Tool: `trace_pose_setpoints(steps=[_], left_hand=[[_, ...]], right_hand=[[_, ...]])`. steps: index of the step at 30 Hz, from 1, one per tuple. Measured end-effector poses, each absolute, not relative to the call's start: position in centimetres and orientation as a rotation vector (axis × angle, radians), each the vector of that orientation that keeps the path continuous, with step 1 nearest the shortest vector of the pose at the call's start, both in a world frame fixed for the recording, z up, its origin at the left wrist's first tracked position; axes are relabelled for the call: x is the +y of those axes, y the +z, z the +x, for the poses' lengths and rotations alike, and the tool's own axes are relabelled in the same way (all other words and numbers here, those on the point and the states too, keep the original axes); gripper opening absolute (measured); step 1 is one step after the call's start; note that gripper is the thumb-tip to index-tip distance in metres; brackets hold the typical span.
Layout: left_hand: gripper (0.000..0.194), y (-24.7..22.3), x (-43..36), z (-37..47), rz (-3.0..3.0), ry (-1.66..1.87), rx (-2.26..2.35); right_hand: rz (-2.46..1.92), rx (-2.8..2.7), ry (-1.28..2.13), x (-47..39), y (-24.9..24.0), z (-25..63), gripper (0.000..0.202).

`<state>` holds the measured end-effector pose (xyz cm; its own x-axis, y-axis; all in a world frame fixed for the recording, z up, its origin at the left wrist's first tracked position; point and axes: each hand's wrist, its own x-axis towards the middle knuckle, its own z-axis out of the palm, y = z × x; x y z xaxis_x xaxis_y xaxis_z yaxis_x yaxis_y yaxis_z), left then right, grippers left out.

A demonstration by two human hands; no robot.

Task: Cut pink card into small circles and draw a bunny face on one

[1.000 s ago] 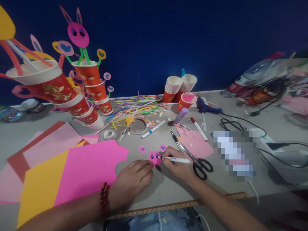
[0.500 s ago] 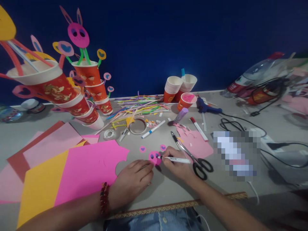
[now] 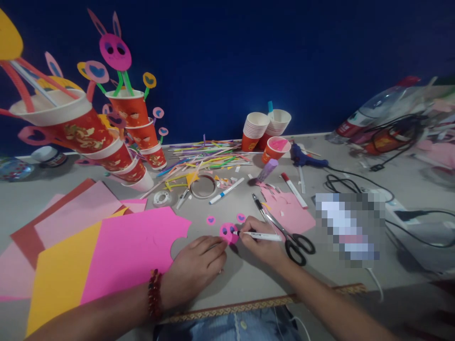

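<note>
A small pink paper circle [image 3: 227, 233] with two dark blue-purple eye spots lies on the table. My left hand [image 3: 197, 265], wearing a beaded bracelet [image 3: 154, 293], holds its lower left edge down with the fingertips. In my right hand [image 3: 261, 244] is a white marker [image 3: 263, 235], pinched between the fingers, with its dark tip at the right eye spot. Just above lie two smaller pink circles [image 3: 211, 219], each with a blue heart. Black-handled scissors [image 3: 300, 246] lie to the right of my right hand.
Pink and yellow paper sheets [image 3: 131, 246] cover the left side, before stacked red cups [image 3: 133, 111] with paper figures. Behind are pipe cleaners [image 3: 213, 156], a tape roll [image 3: 203, 186], a capped blue marker [image 3: 226, 191] and a glue gun [image 3: 307, 158]. Cables [image 3: 341, 184] run along the right.
The marker has shifted very slightly over the right eye spot. My left hand stays where it was on the pink paper circle.
</note>
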<state>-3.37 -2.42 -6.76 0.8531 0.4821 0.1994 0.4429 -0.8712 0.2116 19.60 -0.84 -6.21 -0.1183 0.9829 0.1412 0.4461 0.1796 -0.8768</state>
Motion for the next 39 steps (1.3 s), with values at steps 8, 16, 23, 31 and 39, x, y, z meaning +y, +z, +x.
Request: trace_pose_setpoints(steps=[8, 16, 23, 31, 39], left_hand=[[0.021, -6.70, -2.38, -3.36, 2.875, 0.355, 0.723], [0.022, -6.80, -2.43, -3.38, 2.878, 0.351, 0.732], [0.021, -6.77, -2.45, -3.39, 2.862, 0.349, 0.737], [0.021, -6.68, -2.36, -3.38, 2.874, 0.369, 0.722], [0.020, -6.72, -2.47, -3.41, 2.873, 0.366, 0.734]], right_hand=[[-1.392, -1.691, 0.878, -0.91, -6.27, 19.63, 0.014], [-1.382, -1.700, 0.881, -0.88, -6.20, 19.58, 0.015], [-1.381, -1.660, 0.874, -0.94, -6.45, 19.58, 0.015], [-1.365, -1.663, 0.873, -0.94, -6.27, 19.65, 0.015], [-1.381, -1.683, 0.865, -0.93, -6.29, 19.62, 0.016]])
